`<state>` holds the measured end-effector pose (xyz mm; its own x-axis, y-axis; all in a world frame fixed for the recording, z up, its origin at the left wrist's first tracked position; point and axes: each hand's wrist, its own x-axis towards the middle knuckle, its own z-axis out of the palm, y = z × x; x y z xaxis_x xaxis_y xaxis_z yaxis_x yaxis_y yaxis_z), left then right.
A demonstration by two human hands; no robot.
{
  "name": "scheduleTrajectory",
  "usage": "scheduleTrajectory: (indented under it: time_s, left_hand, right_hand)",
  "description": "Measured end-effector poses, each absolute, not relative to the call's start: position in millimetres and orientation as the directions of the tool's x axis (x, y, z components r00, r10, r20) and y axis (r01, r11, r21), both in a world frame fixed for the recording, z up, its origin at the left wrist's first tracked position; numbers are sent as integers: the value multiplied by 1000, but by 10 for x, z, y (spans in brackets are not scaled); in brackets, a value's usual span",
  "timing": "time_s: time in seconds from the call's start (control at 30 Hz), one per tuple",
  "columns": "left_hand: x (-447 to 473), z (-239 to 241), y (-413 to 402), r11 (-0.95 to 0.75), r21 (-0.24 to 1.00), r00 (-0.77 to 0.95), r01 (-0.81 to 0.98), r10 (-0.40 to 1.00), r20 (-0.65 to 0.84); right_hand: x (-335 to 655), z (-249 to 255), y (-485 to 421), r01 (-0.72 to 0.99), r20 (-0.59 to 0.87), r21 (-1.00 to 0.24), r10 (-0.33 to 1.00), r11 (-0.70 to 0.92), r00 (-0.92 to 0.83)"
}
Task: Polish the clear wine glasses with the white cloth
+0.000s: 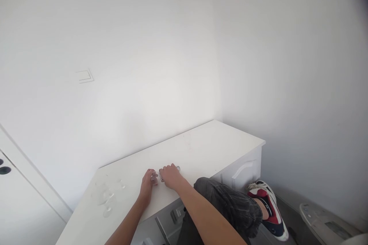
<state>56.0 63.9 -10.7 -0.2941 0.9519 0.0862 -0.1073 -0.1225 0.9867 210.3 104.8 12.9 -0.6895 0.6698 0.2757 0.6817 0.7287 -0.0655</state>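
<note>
Over the white cabinet top, my left hand [147, 184] curls round a small clear container [154, 178], its exact kind too small to tell. Close to its right, my right hand [170, 176] is closed with knuckles up. A rounded clear end [178, 168] shows past its far side, and the rest of that thing is covered by the fingers. The two hands are a small gap apart. Several clear, see-through pieces [107, 199] lie on the left part of the top; their outlines blend with the white surface.
The white cabinet top [230, 134] meets the wall at the back. Below its front edge are panelled doors [244, 168]. My bent leg in dark trousers [227, 199] and a sneaker [271, 214] are at the right. A pale appliance [324, 222] stands on the floor.
</note>
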Motion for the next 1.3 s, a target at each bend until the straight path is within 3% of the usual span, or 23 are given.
scheduleTrajectory:
  time_s: [0.13,0.53,0.77,1.0,1.17,1.3]
  left_hand:
    - [569,-94,639,-153,977,-344,-146,934,95]
    - [525,-159,676,-121,973,-361,-196,932,43]
    - [464,-209,714,-140,967,-317,-212,946,67]
    - [499,-213,722,-160,974,-357,-159,929,94]
    - [554,-137,636,-187,981,-202,-52,964,173]
    - [540,-120,613,-194,979,-151,-56,971,184]
  right_hand:
    - [2085,195,1021,685,379,-8,636,728,-672]
    - [2091,93,1116,634,344,-2,595,774,-726]
    - [2111,117,1089,655,274,-127,661,745,-699]
    - [2023,121,1031,684,304,-392,789,615,-534]
    - [1975,144,1007,652,269,-579,869,490,-415]
    - [1979,164,1005,598,219,-651,870,467,-442]
